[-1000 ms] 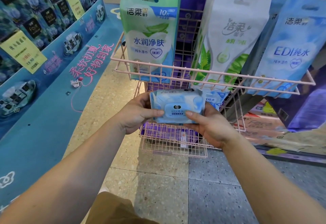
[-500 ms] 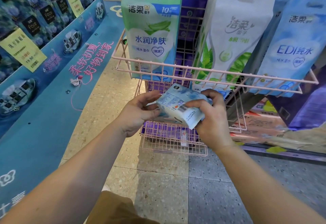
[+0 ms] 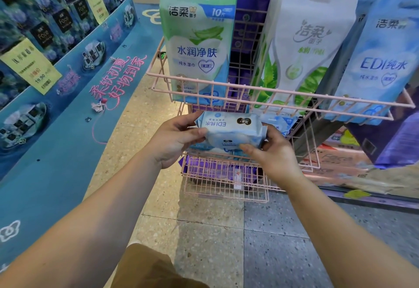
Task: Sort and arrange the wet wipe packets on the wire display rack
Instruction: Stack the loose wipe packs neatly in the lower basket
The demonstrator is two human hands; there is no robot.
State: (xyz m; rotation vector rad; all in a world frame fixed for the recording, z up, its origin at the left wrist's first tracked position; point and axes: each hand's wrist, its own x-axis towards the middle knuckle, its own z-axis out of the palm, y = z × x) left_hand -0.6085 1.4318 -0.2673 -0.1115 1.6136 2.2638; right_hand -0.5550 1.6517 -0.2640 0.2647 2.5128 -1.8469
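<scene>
A light blue wet wipe packet (image 3: pixel 230 130) is held flat between my left hand (image 3: pixel 175 139) and my right hand (image 3: pixel 271 152), its printing upside down to me. It hovers just under the front rail of the pink wire rack's upper basket (image 3: pixel 272 93), over the middle shelf. More blue packets (image 3: pixel 277 122) lie on that shelf behind it. In the upper basket stand a green packet (image 3: pixel 199 45), a white packet with green leaves (image 3: pixel 303 47) and a blue packet (image 3: pixel 383 58).
The lowest pink wire basket (image 3: pixel 224 180) holds purple packs. A blue display stand (image 3: pixel 56 88) with dark boxes and yellow price tags runs along the left. Purple cartons (image 3: pixel 394 142) stand at the right. Speckled floor tiles (image 3: pixel 226 242) lie below.
The packet was turned over between my hands: front facing me first, then tilted with its barcode side showing, now flat with the printed face up and upside down. Both hands rose slightly toward the shelf.
</scene>
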